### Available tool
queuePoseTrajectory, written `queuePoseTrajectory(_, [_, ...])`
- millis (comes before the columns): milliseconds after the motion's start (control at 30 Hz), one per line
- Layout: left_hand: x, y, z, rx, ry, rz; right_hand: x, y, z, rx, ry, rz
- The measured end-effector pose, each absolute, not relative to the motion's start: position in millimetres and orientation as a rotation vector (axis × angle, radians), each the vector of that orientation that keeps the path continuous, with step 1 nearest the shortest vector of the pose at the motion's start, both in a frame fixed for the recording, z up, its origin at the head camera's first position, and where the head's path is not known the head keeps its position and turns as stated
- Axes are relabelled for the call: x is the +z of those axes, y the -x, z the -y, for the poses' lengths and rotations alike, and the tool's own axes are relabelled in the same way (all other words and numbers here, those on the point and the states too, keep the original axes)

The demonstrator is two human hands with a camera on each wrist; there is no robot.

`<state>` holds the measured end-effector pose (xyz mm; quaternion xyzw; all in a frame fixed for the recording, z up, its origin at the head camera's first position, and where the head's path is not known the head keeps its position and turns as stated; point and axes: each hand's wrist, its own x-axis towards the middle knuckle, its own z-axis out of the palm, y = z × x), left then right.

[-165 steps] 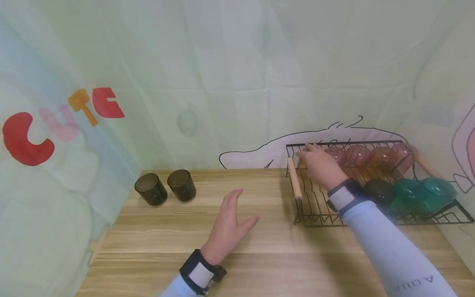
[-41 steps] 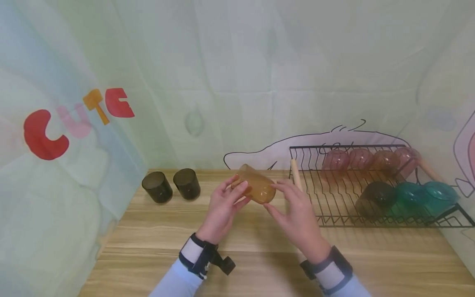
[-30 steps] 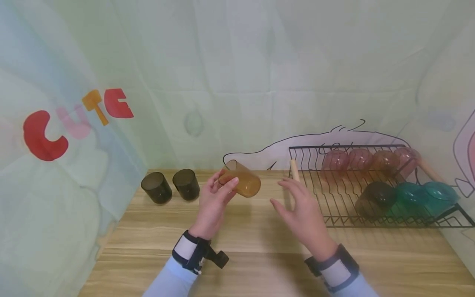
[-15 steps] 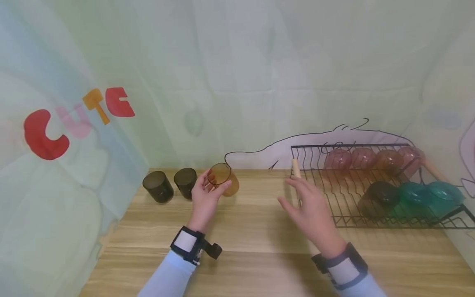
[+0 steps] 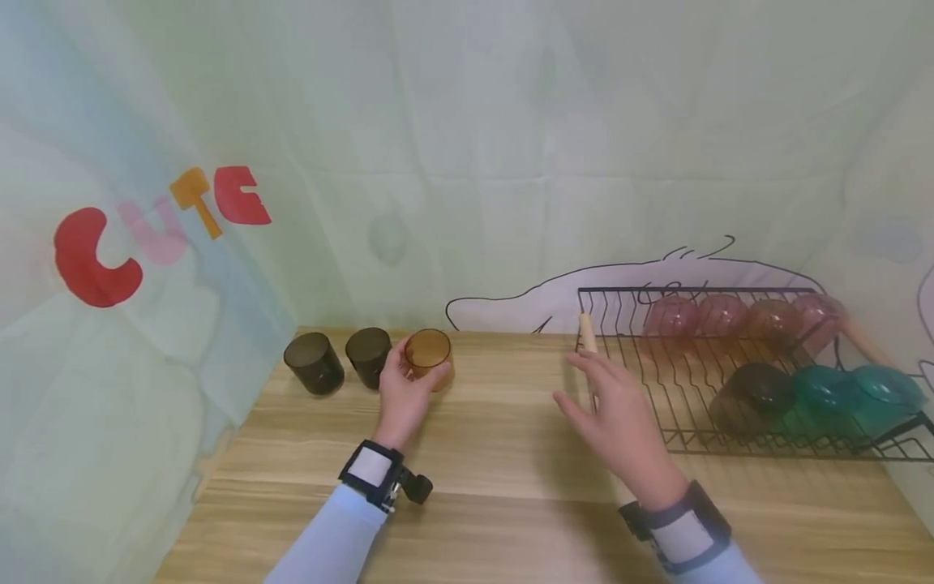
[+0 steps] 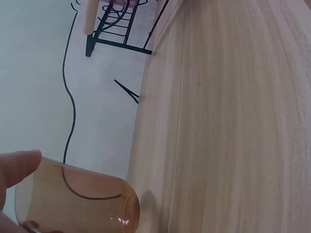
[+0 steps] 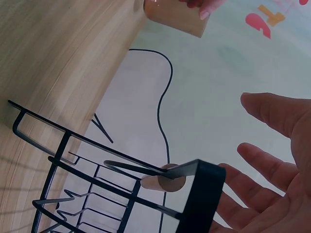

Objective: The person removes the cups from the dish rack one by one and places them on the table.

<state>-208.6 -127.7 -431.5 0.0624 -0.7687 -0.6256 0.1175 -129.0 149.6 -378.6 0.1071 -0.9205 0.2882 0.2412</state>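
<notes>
My left hand [image 5: 404, 399] grips an amber drinking glass [image 5: 429, 350] between thumb and fingers, mouth up, at the table's back edge. In the left wrist view the thumb lies along the side of the glass [image 6: 77, 199]; whether its base touches the wood, I cannot tell. Just left of it stand two dark smoky glasses, a nearer one [image 5: 369, 357] and a farther one [image 5: 314, 363], both upright. My right hand [image 5: 620, 422] hovers with spread fingers by the left wooden handle [image 5: 588, 332] of the black wire rack [image 5: 657, 397], holding nothing.
Upside-down glasses sit in the rack: pink ones [image 5: 671, 320] and an amber one [image 5: 773, 320] behind, a dark one [image 5: 755, 397] and teal ones [image 5: 883, 393] in front. A printed cloth [image 5: 481, 162] hangs behind the wooden table [image 5: 496, 454].
Both hands held the amber glass tilted; the right let go and drew slightly right. The left carried it leftward, turned it mouth up and lowered it beside the dark glasses.
</notes>
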Motion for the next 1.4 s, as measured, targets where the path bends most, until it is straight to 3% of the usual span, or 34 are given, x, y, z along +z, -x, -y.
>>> queuePoseTrajectory(800, [-446, 206, 133, -1.745, -0.272, 2.398, -370, 124, -160, 0.746, -0.293, 2.605])
queuePoseTrajectory(1167, [-425, 159, 121, -1.623, -0.154, 2.414, -318, 124, -265, 0.283, -0.189, 2.742])
queuePoseTrajectory(1400, [-424, 133, 95, -1.573, -0.012, 2.504, -320, 120, -306, 0.309, -0.056, 3.054])
